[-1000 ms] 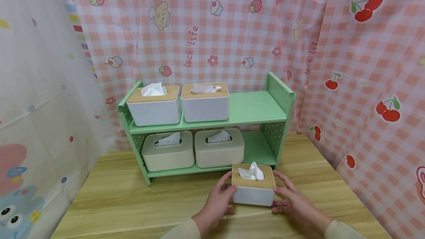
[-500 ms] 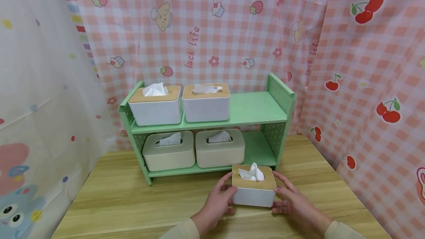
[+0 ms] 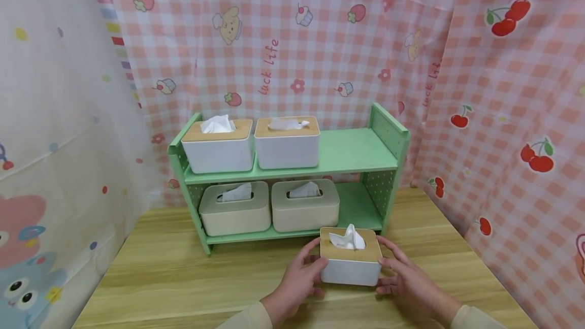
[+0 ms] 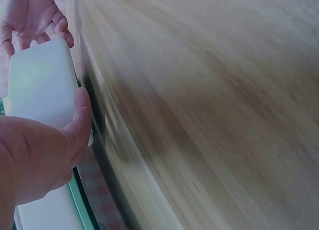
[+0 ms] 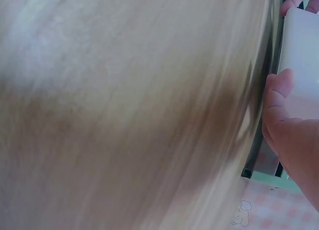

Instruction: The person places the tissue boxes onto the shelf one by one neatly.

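Between both hands at the front of the table is a small white tissue box (image 3: 351,272) with a wood-coloured lid, a white tissue (image 3: 351,238) poking up through its slot. My left hand (image 3: 297,281) grips its left side, thumb at the near corner and fingers reaching along the side. From the right side my right hand (image 3: 407,279) holds it the same way. The left wrist view shows the white front of the box (image 4: 42,80) with the left thumb (image 4: 81,108) along its edge. In the right wrist view the right thumb (image 5: 280,85) lies against the box.
Behind the box stands a green two-tier shelf (image 3: 361,149). Two white tissue boxes with wood-coloured lids, left (image 3: 218,155) and right (image 3: 287,151), sit on top. Two beige tissue boxes, left (image 3: 235,220) and right (image 3: 305,216), fill the lower tier's left and middle. Patterned curtains (image 3: 320,39) surround the table.
The head view has shifted slightly, so the scene sits a little further right and lower. Both hands keep their hold on the small tissue box, which stays in about the same place.
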A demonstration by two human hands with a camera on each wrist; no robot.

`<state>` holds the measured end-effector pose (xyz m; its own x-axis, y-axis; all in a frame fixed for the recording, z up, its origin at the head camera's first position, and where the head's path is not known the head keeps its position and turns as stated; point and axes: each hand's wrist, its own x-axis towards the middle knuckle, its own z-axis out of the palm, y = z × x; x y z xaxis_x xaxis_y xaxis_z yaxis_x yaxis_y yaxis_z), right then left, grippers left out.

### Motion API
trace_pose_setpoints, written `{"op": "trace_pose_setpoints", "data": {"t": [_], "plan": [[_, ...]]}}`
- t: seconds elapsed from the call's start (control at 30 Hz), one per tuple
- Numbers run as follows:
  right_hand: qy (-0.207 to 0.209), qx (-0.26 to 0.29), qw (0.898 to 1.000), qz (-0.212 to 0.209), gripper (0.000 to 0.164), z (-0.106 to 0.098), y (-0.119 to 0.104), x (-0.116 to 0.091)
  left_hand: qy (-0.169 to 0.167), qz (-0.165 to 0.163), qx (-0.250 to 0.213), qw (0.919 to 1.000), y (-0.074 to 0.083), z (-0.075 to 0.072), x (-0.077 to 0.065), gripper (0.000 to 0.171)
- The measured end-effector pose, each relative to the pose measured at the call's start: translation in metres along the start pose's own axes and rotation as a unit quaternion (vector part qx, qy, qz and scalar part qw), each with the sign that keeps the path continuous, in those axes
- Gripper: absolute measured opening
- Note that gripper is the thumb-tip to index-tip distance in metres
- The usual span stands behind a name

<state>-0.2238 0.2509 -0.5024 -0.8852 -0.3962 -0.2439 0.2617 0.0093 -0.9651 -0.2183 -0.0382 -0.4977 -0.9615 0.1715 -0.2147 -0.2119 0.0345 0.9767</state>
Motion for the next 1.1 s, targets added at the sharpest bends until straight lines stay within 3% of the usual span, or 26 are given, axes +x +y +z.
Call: {"op": "trace_pose_setpoints", "data": {"t": [0.43,0.73,1.1], "plan": [[-0.001,0.002,1.000,-0.029,0.072,0.003,-0.011,-0.005,-0.020,0.014,0.004,0.9997,0.015,-0.008,-0.007,0.064],[0.004,-0.001,1.000,-0.026,0.075,0.008,-0.019,-0.011,-0.019,0.014,-0.004,0.9997,0.021,-0.010,-0.016,0.066],[0.006,-0.016,0.999,-0.036,0.074,0.017,-0.028,-0.022,-0.023,0.046,-0.028,0.9983,0.024,-0.010,-0.029,0.067]]}}
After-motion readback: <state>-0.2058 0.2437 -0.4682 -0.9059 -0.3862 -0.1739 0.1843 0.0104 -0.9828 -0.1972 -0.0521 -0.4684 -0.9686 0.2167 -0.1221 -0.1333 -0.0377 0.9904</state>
